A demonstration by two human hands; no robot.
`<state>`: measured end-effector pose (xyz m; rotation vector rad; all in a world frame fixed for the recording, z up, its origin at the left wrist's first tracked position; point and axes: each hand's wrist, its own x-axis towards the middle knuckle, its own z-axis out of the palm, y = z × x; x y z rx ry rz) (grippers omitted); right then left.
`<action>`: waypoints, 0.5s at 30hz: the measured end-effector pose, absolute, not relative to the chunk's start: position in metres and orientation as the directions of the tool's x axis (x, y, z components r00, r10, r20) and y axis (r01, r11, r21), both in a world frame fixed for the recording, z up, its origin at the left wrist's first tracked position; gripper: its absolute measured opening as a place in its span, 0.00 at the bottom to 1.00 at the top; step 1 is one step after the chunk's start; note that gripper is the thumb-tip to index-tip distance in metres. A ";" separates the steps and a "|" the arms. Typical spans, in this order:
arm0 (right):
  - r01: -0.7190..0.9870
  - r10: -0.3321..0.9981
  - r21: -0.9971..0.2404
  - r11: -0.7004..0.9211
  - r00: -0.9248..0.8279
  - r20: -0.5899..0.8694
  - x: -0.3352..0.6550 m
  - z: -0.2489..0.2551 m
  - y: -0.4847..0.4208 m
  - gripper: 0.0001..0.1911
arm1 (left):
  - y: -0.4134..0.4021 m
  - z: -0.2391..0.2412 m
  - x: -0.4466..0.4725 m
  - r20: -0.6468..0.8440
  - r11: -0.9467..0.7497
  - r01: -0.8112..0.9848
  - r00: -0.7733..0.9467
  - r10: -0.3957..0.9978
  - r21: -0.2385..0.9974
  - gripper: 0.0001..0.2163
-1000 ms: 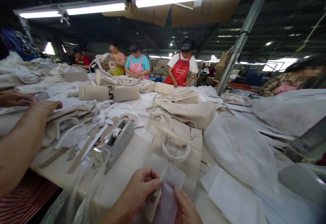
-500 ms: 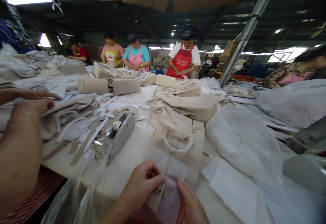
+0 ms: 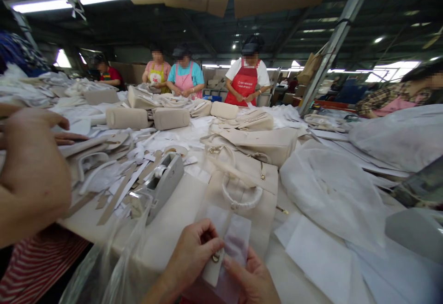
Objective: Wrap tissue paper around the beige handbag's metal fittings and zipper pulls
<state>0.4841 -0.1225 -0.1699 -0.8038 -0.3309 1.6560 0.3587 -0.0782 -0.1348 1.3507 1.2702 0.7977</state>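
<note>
My left hand (image 3: 194,253) is closed, thumb and fingers pinching a cream strap tab (image 3: 212,275) with a small gold metal fitting (image 3: 216,258). My right hand (image 3: 254,278) grips a translucent plastic sheet (image 3: 239,232) that lies behind and beside the tab; its thumb rests close to the fitting. Just beyond both hands, a cream handbag (image 3: 258,223) lies flat on the table, with its round handle (image 3: 255,199) wrapped in white. The fingertips of my left hand are partly hidden by its own curled fingers.
A grey tape dispenser (image 3: 165,185) stands left of the bag, near scattered strips (image 3: 117,193). At far left, a co-worker's arm (image 3: 32,188) reaches over bag pieces. White sheets (image 3: 316,253) and a puffy white bag (image 3: 332,193) lie right. Several people work across the table.
My right hand has shifted slightly left, its thumb now nearer the gold fitting, and the plastic sheet moved with it. My left hand stays nearly still. The co-worker's arm at left has moved.
</note>
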 end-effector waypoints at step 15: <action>-0.712 0.952 -0.671 -0.206 0.012 -0.305 0.480 -0.167 -0.124 0.31 | -0.077 -0.133 0.329 -0.341 0.383 -0.208 0.210 0.916 0.900 0.21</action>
